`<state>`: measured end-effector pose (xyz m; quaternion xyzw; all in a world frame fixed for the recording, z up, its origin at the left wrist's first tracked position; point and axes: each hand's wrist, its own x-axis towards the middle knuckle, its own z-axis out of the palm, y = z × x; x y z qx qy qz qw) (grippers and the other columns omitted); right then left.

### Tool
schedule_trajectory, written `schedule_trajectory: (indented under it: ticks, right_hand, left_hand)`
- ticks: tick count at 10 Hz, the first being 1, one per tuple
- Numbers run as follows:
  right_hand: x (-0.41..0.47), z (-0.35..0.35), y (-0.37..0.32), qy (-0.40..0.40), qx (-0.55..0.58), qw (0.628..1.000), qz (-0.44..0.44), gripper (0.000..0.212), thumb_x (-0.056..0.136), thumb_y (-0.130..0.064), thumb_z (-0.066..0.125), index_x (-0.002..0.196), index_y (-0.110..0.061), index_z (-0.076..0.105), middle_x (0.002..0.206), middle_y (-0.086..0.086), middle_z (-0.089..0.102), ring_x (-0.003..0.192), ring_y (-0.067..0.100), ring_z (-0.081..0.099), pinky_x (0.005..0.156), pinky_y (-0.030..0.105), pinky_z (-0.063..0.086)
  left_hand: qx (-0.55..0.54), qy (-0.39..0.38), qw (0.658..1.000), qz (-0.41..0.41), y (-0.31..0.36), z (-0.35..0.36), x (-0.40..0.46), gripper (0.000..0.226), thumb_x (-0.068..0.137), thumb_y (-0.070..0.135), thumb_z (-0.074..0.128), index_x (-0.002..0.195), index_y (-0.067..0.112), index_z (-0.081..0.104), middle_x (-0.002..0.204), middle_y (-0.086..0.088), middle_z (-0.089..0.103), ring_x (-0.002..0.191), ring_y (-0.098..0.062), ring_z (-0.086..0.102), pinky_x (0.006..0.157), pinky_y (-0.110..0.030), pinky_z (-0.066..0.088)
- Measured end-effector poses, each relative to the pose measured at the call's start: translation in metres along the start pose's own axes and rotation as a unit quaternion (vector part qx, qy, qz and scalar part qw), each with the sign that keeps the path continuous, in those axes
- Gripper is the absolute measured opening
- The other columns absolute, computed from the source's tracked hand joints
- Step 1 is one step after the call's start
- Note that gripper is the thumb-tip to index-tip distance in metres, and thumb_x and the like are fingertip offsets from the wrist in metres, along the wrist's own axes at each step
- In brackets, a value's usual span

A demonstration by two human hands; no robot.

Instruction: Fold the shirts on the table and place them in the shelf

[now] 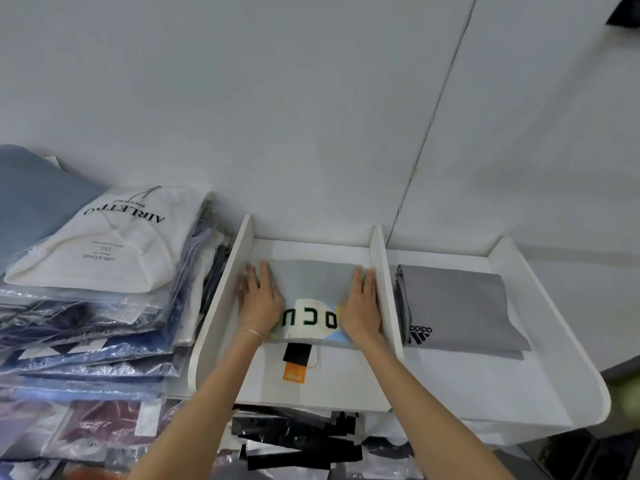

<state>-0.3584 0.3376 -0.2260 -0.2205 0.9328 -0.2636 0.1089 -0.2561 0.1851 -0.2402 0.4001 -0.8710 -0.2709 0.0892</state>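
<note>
Both my palms are flat on the folded grey shirt, fingers straight and spread, nothing pinched. My left hand presses its left end and my right hand presses its right end, close to the white divider. Between my hands the shirt's pale print shows black letters, upside down to me. The shirt lies in the left compartment of the white shelf, pushed toward the back wall. Just in front of it, on the compartment floor, a white garment carries a black and orange tag. Past the divider, in the right compartment, a second folded grey shirt lies flat with a black Adidas logo at its near left corner. Out to my left, just beside the shelf's side wall, there's a tall stack of bagged clothes, a white bag printed AIRLETPO on top. Below the shelf's front edge sit more plastic-wrapped dark garments.
</note>
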Motion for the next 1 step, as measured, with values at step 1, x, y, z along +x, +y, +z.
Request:
schedule_trajectory:
  ticks: [1]
  right_hand:
    - [0.0020,-0.0229,-0.0056,-0.060,0.084,0.994,0.018,0.076,0.091,-0.002,0.048,0.152,-0.008,0.004,0.159,0.017,0.005,0.146,0.030,0.011,0.117,0.039,0.022]
  left_hand:
    - [-0.047,0.026,0.998,-0.013,-0.0033,-0.0162,0.0019,0.056,0.091,-0.001,0.038,0.145,0.000,0.023,0.144,-0.028,0.030,0.127,-0.043,0.039,0.099,-0.047,0.040]
